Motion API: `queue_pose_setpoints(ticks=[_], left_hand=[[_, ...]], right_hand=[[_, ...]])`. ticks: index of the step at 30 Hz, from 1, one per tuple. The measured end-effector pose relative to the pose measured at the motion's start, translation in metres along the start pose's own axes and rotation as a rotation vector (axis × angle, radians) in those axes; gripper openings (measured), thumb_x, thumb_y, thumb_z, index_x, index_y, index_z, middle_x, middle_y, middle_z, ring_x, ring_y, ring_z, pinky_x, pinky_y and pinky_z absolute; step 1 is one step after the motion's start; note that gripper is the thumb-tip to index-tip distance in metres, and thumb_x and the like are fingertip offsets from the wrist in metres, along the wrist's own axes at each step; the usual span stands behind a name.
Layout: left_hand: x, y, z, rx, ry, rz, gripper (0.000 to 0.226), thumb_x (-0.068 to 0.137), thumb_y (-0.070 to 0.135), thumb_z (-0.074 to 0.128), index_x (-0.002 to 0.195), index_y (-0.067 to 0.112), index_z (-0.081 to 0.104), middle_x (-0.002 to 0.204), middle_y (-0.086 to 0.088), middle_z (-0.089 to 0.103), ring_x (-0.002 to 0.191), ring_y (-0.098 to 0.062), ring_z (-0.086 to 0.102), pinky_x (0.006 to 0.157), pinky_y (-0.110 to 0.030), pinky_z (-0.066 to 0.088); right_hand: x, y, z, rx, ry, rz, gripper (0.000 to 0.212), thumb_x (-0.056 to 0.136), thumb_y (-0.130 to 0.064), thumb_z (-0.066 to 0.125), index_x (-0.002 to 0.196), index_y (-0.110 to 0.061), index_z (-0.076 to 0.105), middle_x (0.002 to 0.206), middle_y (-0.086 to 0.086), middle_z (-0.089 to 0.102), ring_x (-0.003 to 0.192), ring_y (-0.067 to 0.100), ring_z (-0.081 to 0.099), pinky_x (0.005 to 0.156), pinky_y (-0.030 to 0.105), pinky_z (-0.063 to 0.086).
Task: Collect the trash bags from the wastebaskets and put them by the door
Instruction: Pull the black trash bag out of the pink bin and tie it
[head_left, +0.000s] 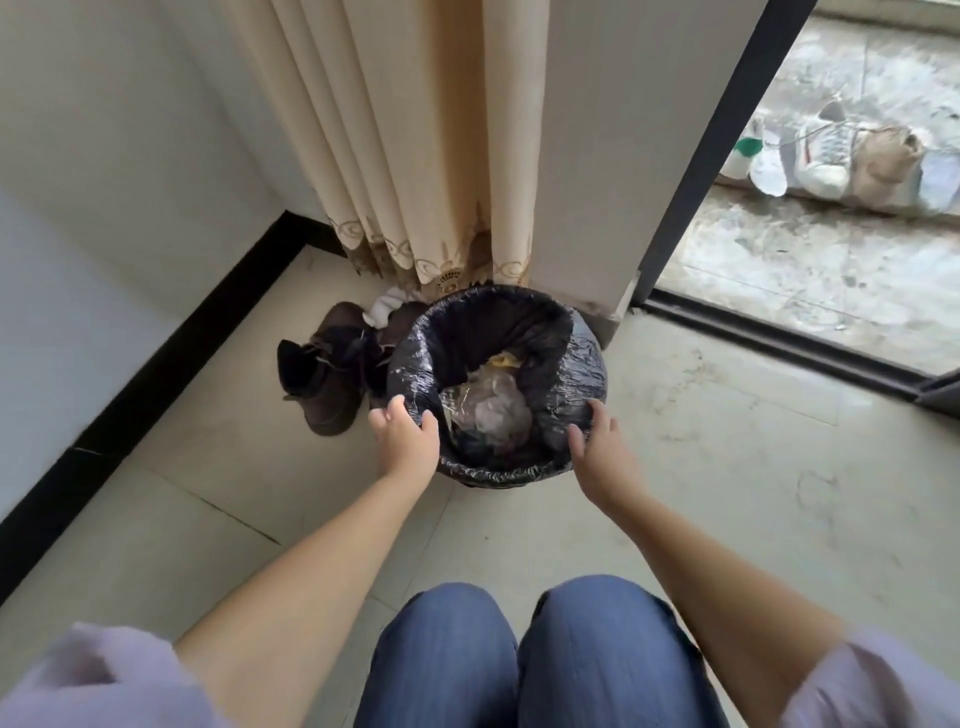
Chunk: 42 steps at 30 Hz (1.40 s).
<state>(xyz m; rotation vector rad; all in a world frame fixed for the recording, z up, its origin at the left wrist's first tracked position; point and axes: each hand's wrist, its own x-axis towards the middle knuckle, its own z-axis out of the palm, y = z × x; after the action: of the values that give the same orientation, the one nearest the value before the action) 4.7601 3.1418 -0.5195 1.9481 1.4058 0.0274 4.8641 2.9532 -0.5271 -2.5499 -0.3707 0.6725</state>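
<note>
A round wastebasket stands on the tiled floor, lined with a black trash bag (582, 364) whose edge is folded down over the rim. Crumpled plastic and a yellow scrap (493, 410) lie inside it. My left hand (405, 431) is at the bag's near-left rim, fingers spread and touching the folded plastic. At the near-right rim my right hand (597, 441) rests the same way, fingers apart. Neither hand has closed on the bag. I am crouched, my knees in blue trousers just below the basket.
Dark brown shoes (322, 374) and a white cloth (387, 306) lie left of the basket by a beige curtain (405, 156). A white pillar (623, 156) stands behind. A sliding door track (779, 338) at the right leads onto a balcony with sneakers (826, 150).
</note>
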Motion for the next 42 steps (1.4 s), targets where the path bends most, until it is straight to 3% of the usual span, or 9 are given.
queue_pose_setpoints(ticks=[8,13,16,19,23,27,30,35,42], left_hand=[[0.013,-0.030,0.037,-0.135,0.252,0.270,0.063,0.085,-0.006,0.050,0.143,0.004,0.030,0.139,-0.019,0.031,0.109,-0.032,0.049,0.085,-0.030,0.040],[0.016,-0.029,0.043,-0.530,0.110,-0.225,0.064,0.088,0.019,0.048,0.146,0.011,0.022,0.143,-0.014,0.036,0.118,-0.034,0.049,0.099,-0.042,0.042],[0.013,-0.024,0.039,-0.779,-0.150,-0.477,0.041,0.087,0.034,0.042,0.121,0.013,0.047,0.115,-0.009,0.061,0.098,-0.031,0.062,0.074,-0.039,0.055],[0.006,-0.020,0.029,-0.831,-0.313,-0.498,0.024,0.095,0.032,0.039,0.097,0.014,0.054,0.089,-0.008,0.062,0.072,-0.021,0.061,0.055,-0.032,0.051],[0.002,-0.022,0.021,-0.858,-0.408,-0.506,0.020,0.095,0.032,0.048,0.084,0.016,0.054,0.082,-0.007,0.061,0.069,-0.020,0.059,0.057,-0.035,0.052],[-0.001,-0.027,0.021,-0.906,-0.427,-0.528,0.018,0.091,0.031,0.058,0.084,0.015,0.054,0.082,-0.007,0.061,0.071,-0.020,0.059,0.069,-0.036,0.052],[-0.004,-0.032,0.018,-0.993,-0.423,-0.564,0.023,0.089,0.032,0.062,0.090,0.011,0.054,0.082,-0.008,0.058,0.073,-0.020,0.057,0.069,-0.033,0.051],[-0.008,-0.036,0.010,-1.173,-0.475,-0.664,0.037,0.082,0.044,0.068,0.087,0.010,0.055,0.085,-0.007,0.059,0.077,-0.021,0.059,0.078,-0.034,0.052],[-0.025,-0.041,0.011,-1.435,-0.636,-0.840,0.080,0.079,0.076,0.042,0.106,0.000,0.048,0.110,-0.018,0.058,0.105,-0.032,0.059,0.086,-0.046,0.052]], right_hand=[[0.016,0.016,0.034,0.280,0.101,-0.122,0.048,0.098,-0.024,0.036,0.144,-0.017,0.028,0.140,0.014,0.044,0.124,0.027,0.046,0.098,0.035,0.038],[0.011,0.021,0.038,0.511,0.138,-0.079,0.064,0.097,-0.026,0.045,0.150,-0.023,0.009,0.150,0.004,0.036,0.133,0.022,0.041,0.101,0.023,0.031],[0.014,0.022,0.041,0.704,0.100,0.173,0.085,0.088,-0.045,0.053,0.150,-0.027,-0.002,0.146,0.005,0.041,0.122,0.027,0.051,0.098,0.039,0.045],[0.016,0.023,0.038,0.840,-0.083,0.427,0.089,0.083,-0.060,0.054,0.149,-0.029,0.004,0.149,0.006,0.032,0.125,0.034,0.046,0.090,0.053,0.051],[0.013,0.025,0.035,1.165,-0.293,0.502,0.070,0.082,-0.051,0.063,0.137,-0.016,0.036,0.124,0.014,0.060,0.100,0.031,0.066,0.069,0.041,0.059],[0.010,0.030,0.031,1.290,-0.251,0.488,0.049,0.084,-0.040,0.066,0.121,-0.013,0.050,0.103,0.008,0.065,0.091,0.018,0.064,0.065,0.032,0.054],[0.005,0.033,0.024,1.424,-0.231,0.521,0.034,0.087,-0.037,0.062,0.111,-0.014,0.053,0.098,0.006,0.063,0.090,0.018,0.061,0.067,0.031,0.053],[-0.003,0.033,0.013,1.488,-0.216,0.613,0.016,0.091,-0.023,0.059,0.088,-0.008,0.055,0.067,0.007,0.067,0.056,0.014,0.067,0.043,0.019,0.053],[-0.014,0.013,0.003,1.463,-0.442,0.410,0.021,0.095,-0.022,0.051,0.083,-0.007,0.057,0.049,0.000,0.064,0.040,0.005,0.061,0.046,0.015,0.055]])
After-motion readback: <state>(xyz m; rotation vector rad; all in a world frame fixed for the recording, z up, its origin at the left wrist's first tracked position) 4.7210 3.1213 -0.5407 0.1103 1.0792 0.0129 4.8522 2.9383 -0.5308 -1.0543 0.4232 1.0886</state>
